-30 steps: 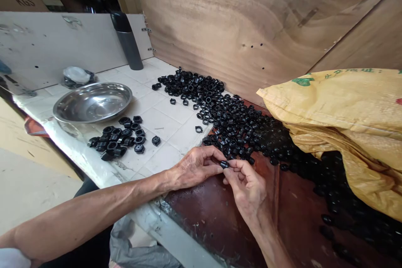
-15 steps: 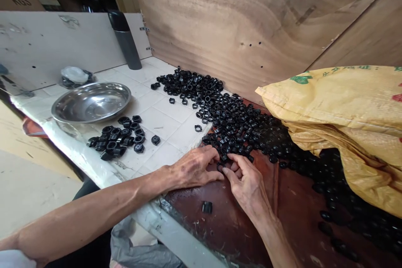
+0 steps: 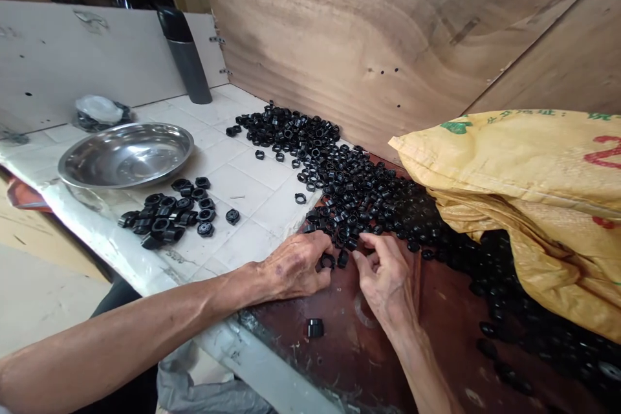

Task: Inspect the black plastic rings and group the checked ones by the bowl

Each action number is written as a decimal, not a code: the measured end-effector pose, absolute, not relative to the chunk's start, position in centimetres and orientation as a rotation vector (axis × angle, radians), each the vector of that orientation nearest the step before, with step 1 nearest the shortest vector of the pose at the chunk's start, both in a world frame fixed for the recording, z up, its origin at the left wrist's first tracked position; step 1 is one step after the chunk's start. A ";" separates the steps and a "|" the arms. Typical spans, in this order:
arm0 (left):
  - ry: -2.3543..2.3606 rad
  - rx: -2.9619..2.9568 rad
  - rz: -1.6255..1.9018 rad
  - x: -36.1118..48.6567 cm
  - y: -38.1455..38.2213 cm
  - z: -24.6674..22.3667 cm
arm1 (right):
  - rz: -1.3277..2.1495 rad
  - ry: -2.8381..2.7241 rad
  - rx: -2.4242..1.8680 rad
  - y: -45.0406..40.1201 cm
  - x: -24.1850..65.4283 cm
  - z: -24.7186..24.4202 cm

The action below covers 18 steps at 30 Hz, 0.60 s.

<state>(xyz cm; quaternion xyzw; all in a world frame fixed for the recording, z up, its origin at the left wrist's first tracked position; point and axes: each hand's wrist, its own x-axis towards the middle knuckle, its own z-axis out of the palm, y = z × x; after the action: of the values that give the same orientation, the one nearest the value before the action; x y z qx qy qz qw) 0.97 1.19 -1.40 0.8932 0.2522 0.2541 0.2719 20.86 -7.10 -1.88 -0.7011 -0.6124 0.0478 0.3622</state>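
My left hand (image 3: 301, 265) rests at the near edge of a long heap of black rings (image 3: 339, 174), its thumb and fingers closed round one black ring (image 3: 328, 262). Just to the right, my right hand (image 3: 383, 272) has thumb and forefinger apart, with nothing visible between them. Another black ring (image 3: 342, 259) lies between the two hands. Nearer the front, a single black part (image 3: 315, 328) sits on the reddish-brown surface (image 3: 339, 362). A smaller group of black parts (image 3: 165, 213) is on the white tiles to the left.
A steel bowl (image 3: 126, 155) stands at the left, with a dark flask (image 3: 189, 65) behind it. Yellow sacking (image 3: 524, 187) covers the right side. A wooden panel (image 3: 378, 32) rises along the back. Rounded black pieces (image 3: 514, 304) spread below the sack.
The view has shifted slightly. My hands have moved apart; the right fingers have come away from the ring between them, while the left hand has it.
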 end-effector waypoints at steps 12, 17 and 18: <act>0.565 2.350 0.799 1.8 1.3 -2.4 | 0.256 -1.446 -1.833 -7.3 19.7 -1.8; 0.581 2.212 0.851 1.4 1.6 -1.6 | 0.400 -1.367 -1.618 -7.7 18.9 0.0; 0.560 2.188 0.860 1.3 1.6 -1.4 | 0.439 -1.393 -1.569 -7.7 18.8 0.1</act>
<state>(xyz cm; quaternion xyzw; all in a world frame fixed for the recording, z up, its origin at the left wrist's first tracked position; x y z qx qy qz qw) 1.27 1.63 -1.42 0.8466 0.2166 0.3328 0.3546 18.81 -7.72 0.14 -0.6426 -0.5705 0.1798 0.4788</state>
